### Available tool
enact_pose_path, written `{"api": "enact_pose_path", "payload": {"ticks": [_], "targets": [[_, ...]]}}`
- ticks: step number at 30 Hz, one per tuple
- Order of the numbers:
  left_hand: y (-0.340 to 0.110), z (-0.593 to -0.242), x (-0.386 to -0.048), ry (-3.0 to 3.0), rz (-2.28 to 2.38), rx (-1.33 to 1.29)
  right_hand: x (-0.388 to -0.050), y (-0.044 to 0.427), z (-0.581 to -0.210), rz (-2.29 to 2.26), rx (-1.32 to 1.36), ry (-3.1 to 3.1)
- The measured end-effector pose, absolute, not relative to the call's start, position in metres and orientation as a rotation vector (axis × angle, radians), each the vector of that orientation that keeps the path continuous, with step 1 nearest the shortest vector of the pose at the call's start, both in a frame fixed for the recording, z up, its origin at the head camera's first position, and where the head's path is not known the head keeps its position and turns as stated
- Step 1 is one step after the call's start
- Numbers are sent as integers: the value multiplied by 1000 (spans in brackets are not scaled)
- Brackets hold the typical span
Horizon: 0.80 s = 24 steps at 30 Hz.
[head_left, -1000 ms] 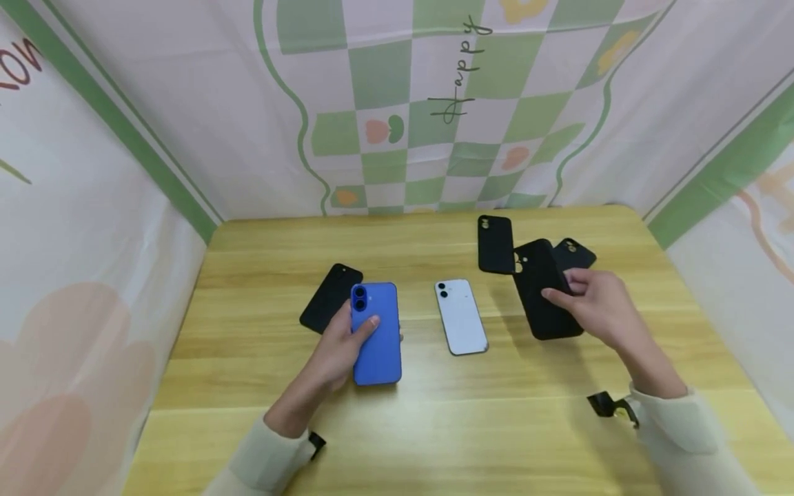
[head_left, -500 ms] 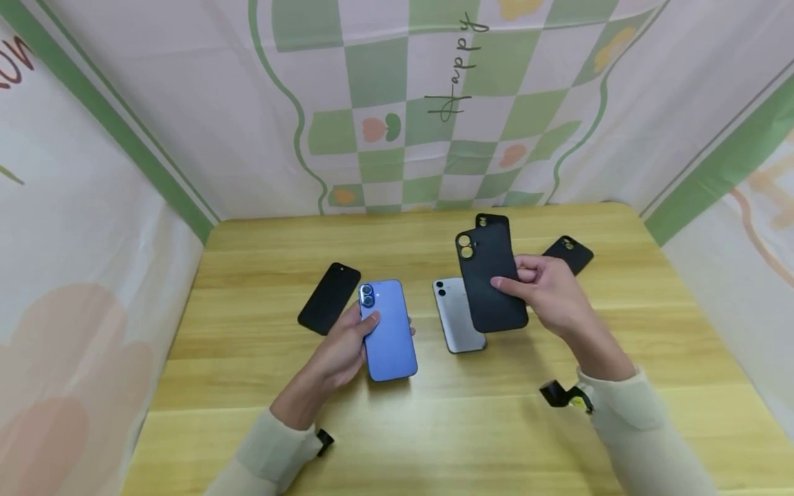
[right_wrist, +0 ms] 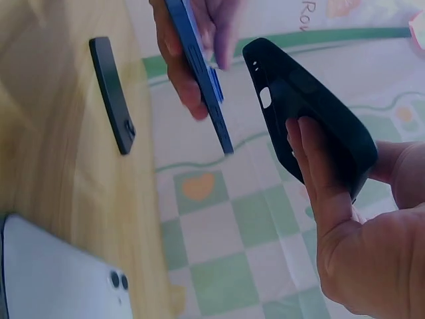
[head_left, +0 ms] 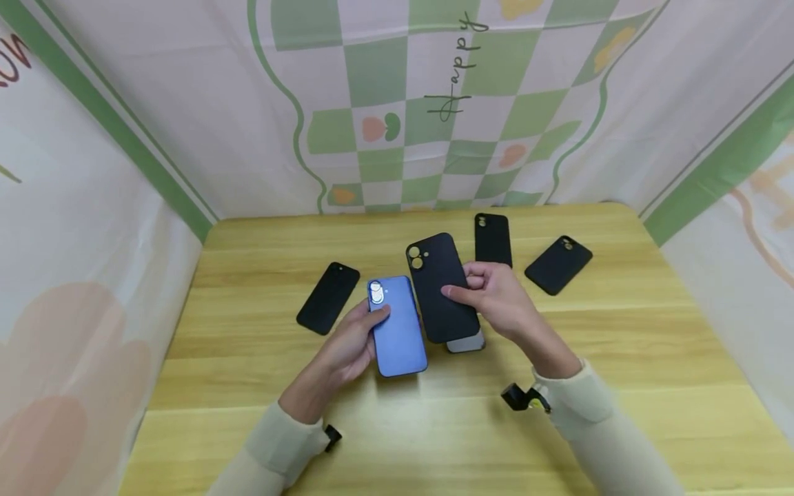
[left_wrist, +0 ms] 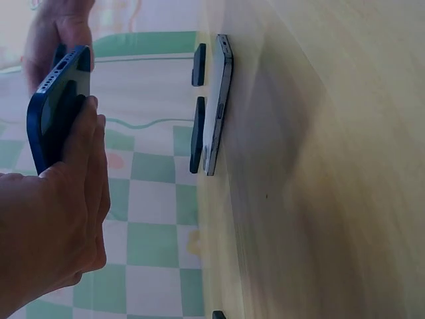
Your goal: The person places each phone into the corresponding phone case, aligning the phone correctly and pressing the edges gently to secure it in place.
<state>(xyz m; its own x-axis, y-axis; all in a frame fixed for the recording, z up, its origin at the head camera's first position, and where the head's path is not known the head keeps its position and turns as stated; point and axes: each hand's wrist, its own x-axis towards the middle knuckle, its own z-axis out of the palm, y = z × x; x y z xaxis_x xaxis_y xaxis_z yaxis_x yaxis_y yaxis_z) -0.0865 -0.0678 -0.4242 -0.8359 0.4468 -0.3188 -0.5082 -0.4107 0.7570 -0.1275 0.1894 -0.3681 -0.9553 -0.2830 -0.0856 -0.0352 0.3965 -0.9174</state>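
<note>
My left hand holds a blue phone by its left edge, thumb across the back near the camera lenses. In my right hand is a black phone case with round camera cutouts, pinched at its right edge between thumb and fingers. Case and phone are raised above the table side by side; the right wrist view shows a gap between the blue phone and the case's hollow inner side. Beneath the case lies a white phone, mostly hidden in the head view.
On the wooden table, a black phone-shaped item lies to the left. Two more black phone cases lie at the back right, one upright in view and one slanted. A patterned cloth hangs behind the table.
My right hand has carried the black case leftward from the right side, over the white phone, to beside the blue phone. The left hand has shifted slightly right with the blue phone.
</note>
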Motion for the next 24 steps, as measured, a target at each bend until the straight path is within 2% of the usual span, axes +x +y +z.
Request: {"api": "enact_pose_path", "payload": {"ticks": [24], "targets": [[-64, -419, -86, 1159, 2292, -42, -117, 137, -381, -1691, -250, 2183]]}}
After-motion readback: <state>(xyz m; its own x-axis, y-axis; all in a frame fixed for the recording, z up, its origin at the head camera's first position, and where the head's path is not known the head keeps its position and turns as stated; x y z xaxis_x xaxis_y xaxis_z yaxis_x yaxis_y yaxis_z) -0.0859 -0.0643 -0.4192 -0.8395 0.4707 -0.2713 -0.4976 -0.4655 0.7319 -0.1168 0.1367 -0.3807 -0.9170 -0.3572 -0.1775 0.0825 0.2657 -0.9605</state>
